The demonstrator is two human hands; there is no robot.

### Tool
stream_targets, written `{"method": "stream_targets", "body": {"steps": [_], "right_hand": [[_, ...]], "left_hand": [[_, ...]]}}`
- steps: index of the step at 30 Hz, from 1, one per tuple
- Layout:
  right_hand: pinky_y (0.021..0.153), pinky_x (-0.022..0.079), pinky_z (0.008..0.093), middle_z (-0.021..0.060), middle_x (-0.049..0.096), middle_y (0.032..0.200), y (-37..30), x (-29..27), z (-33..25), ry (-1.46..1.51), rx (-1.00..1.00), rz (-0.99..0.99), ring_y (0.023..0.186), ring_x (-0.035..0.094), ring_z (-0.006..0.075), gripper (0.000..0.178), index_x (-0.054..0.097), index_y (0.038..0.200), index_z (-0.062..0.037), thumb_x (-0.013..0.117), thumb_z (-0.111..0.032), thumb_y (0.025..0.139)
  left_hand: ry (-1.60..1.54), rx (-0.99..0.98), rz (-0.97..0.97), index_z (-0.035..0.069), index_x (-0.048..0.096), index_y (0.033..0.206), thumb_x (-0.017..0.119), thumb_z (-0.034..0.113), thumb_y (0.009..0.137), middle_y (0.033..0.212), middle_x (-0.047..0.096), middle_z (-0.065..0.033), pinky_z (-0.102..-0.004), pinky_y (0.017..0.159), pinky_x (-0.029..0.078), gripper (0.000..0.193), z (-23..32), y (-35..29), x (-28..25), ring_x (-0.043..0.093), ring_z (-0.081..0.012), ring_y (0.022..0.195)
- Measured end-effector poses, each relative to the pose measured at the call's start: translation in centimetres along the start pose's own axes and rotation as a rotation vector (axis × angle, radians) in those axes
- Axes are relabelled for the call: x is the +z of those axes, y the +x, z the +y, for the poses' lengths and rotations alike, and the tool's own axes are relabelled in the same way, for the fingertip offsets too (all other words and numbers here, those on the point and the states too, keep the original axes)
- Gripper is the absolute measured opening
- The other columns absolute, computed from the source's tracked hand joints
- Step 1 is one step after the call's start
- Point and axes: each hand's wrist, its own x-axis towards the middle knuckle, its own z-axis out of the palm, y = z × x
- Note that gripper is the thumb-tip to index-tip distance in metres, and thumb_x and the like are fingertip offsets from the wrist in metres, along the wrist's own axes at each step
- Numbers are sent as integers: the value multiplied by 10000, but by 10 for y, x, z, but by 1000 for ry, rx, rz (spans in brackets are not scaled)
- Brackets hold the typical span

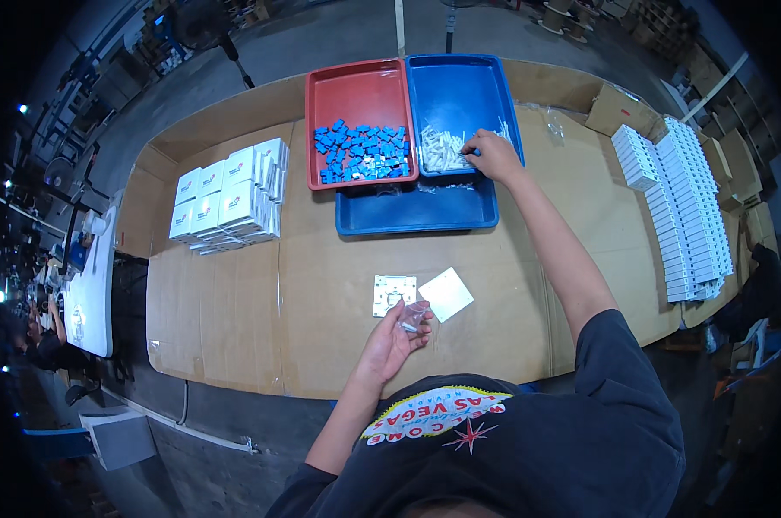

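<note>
My left hand (388, 349) is palm up near the table's front, fingers curled around a small clear plastic bag (413, 316). Something small and pale shows inside the bag. Just beyond it lie a square white plate with fittings and openings (394, 294) and a plain white square plate (447, 295). My right hand (494, 157) reaches into the right side of the blue tray (451, 82), its fingers pinched over a heap of small white plug-like pieces (442, 148). A small blue part (474, 153) shows at its fingertips; its exact kind is unclear.
A red tray (356, 91) of blue blocks stands beside the blue tray, with another blue tray (416, 212) in front. Stacked white boxes (226, 198) are at left; long rows of white boxes (679, 207) line the right. Cardboard walls (209, 121) edge the table's far side.
</note>
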Motion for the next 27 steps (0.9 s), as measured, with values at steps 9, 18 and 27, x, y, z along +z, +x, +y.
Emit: {"method": "stream_targets", "body": {"steps": [9,18,27], "right_hand": [[919,560,457,96,683,1106,6,-1,6,-82,-63,-79,1051,678,325,155,771,1017,-141,739,-149,866],[833,551,493,124,679,1015,8,3,9,-232,-78,-34,963,694,373,124,739,993,-77,722,-159,901],[620,484,274,65,759,1017,-8,-23,-4,1429,400,175,733,632,114,201,764,1114,-67,722,-232,1006]], "left_hand": [[39,0,-10,23,609,1362,419,457,1130,1147,701,-88,-321,855,558,528,2,-1,8,667,-164,956],[25,26,8,14,590,1373,424,429,1130,1165,694,-104,-367,877,564,509,3,-3,-2,678,-196,964],[-37,51,-13,-2,565,1421,407,441,1131,1192,692,-116,-372,883,568,552,4,-10,-1,678,-208,970]]}}
